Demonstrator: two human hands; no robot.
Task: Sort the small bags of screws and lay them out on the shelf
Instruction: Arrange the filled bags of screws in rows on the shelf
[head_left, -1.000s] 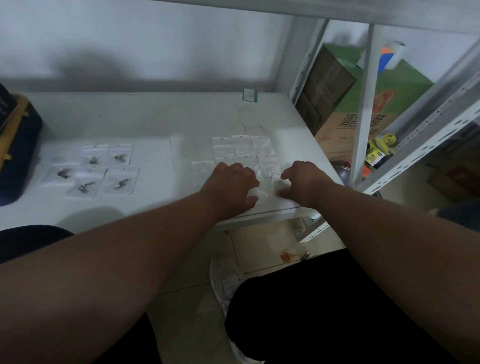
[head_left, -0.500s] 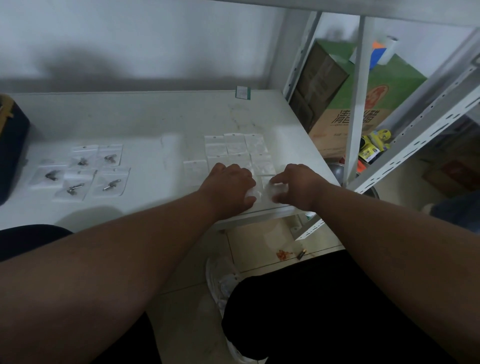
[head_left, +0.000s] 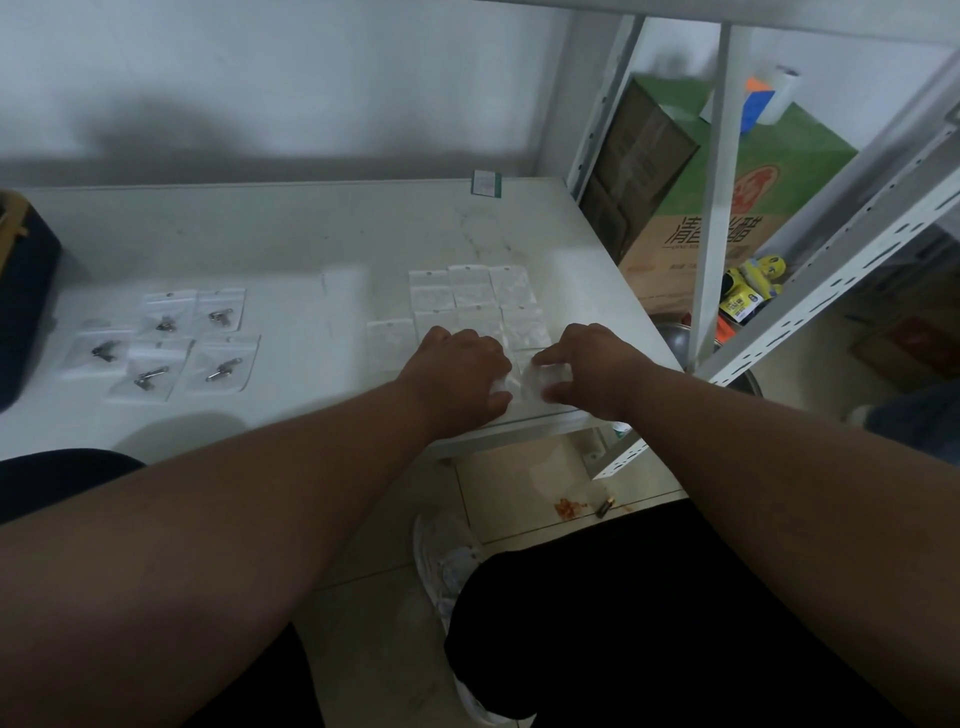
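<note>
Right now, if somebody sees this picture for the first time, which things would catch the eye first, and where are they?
Two bare forearms reach in from below, and the left hand and right hand meet over a clear bag at the near right edge of the white shelf. Behind them lies a tidy grid of pale bags. Far left sit five bags with dark metal screws.

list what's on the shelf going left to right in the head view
dark case → bags with dark screws → grid of pale bags → left hand → right hand → cardboard box
</note>
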